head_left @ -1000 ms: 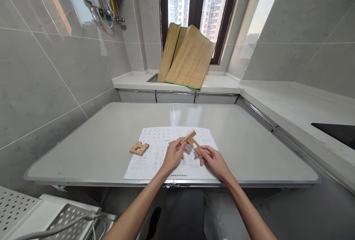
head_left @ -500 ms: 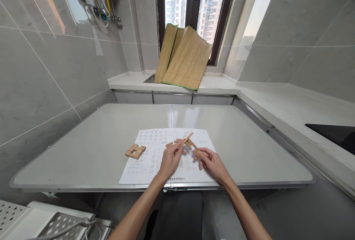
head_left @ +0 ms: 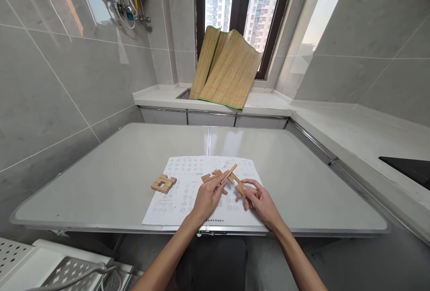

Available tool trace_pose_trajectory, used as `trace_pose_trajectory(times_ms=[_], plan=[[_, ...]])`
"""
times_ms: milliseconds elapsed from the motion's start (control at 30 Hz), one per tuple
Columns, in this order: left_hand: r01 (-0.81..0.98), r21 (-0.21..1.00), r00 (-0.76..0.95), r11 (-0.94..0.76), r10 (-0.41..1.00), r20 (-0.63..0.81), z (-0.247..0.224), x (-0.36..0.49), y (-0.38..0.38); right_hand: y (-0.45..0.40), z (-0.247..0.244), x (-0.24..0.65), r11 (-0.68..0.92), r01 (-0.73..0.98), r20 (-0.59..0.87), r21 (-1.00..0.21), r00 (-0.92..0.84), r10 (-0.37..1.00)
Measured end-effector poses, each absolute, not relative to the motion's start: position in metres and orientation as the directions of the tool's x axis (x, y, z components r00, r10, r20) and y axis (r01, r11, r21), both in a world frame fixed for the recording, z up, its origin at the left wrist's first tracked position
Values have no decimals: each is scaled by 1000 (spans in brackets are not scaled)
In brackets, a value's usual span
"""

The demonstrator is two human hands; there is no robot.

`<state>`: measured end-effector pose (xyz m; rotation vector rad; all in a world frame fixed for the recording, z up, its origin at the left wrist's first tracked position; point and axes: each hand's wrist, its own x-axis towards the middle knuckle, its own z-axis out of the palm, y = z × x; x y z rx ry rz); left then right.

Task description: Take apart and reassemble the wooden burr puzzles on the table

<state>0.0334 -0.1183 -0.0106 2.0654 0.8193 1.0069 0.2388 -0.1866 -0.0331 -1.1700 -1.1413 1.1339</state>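
My left hand (head_left: 208, 199) pinches a thin wooden piece (head_left: 229, 173) that slants up to the right. In my right hand (head_left: 258, 199) is a flat notched wooden piece (head_left: 239, 185), gripped at its lower right end. The two pieces cross or touch between my hands. Behind my left fingers, another notched wooden piece (head_left: 211, 176) lies over a printed sheet (head_left: 161, 212), partly hidden. An assembled group of wooden blocks (head_left: 164, 184) with a square opening rests at the sheet's left edge.
The sheet lies on a white table (head_left: 101, 183). Beyond it, a folded bamboo mat (head_left: 231, 69) leans at the window on a white counter (head_left: 265, 99). A dark hob (head_left: 408, 170) is at the right. White perforated racks (head_left: 63, 268) stand at the lower left.
The view has shifted slightly. Both hands keep their pieces, which sit a little lower and farther right; more of the notched piece behind my left fingers shows.
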Motion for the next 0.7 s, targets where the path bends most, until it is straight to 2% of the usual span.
trace_pose_trajectory(times_ms=[300,700], plan=[[229,799,547,-556,752,367,-11,34,-119,-188,-32,237,19,-71,11,-997,113,993],[201,775,631,-599,685,365,-9,32,-114,-190,-27,237,12,-36,10,-999,66,998]])
